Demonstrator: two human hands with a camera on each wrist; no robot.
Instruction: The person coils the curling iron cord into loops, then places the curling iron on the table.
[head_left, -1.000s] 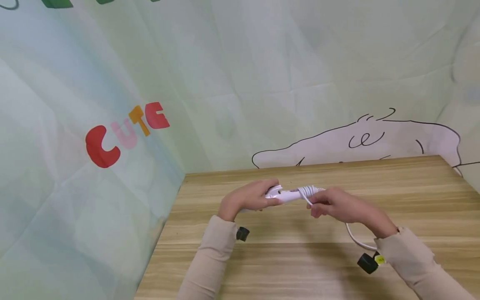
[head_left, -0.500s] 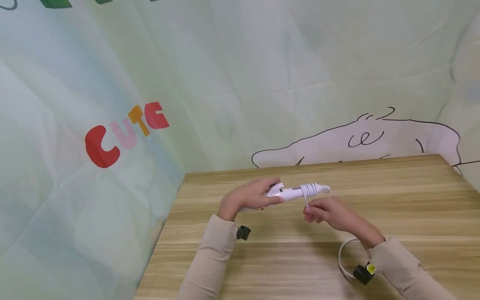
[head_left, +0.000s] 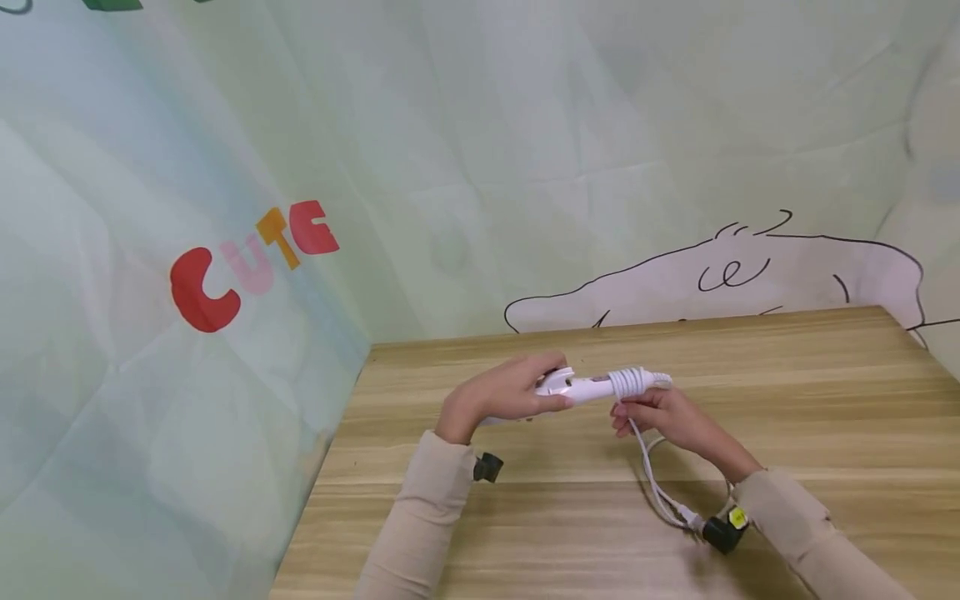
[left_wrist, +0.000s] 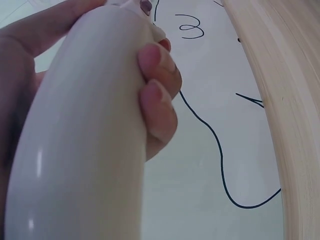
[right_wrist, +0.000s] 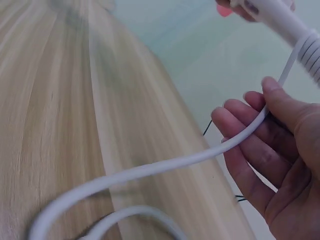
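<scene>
My left hand (head_left: pixel 510 390) grips a white curling iron (head_left: pixel 588 390) by its thick body, held above the table with its handle end pointing right. In the left wrist view the smooth white body (left_wrist: pixel 82 130) fills the left side, with fingertips curled round its edge. White cord (head_left: pixel 628 382) is wound in several tight turns near the handle end. Just below these turns, my right hand (head_left: pixel 663 417) pinches the loose cord (right_wrist: pixel 245 131) between thumb and fingers. From there the cord hangs in a loop, with its white plug (head_left: pixel 692 518) near the right wrist.
A wood-grain table (head_left: pixel 570 533) lies beneath both hands. Behind it hangs a pale printed cloth (head_left: pixel 465 167) with coloured letters and a line drawing. Small black wrist cameras, such as the right one (head_left: pixel 722 533), stick out below the sleeves.
My right hand has moved from the handle's end, down past its near side, to just below the windings. The loose loop and plug have swung into view beneath it. My left hand barely moves.
</scene>
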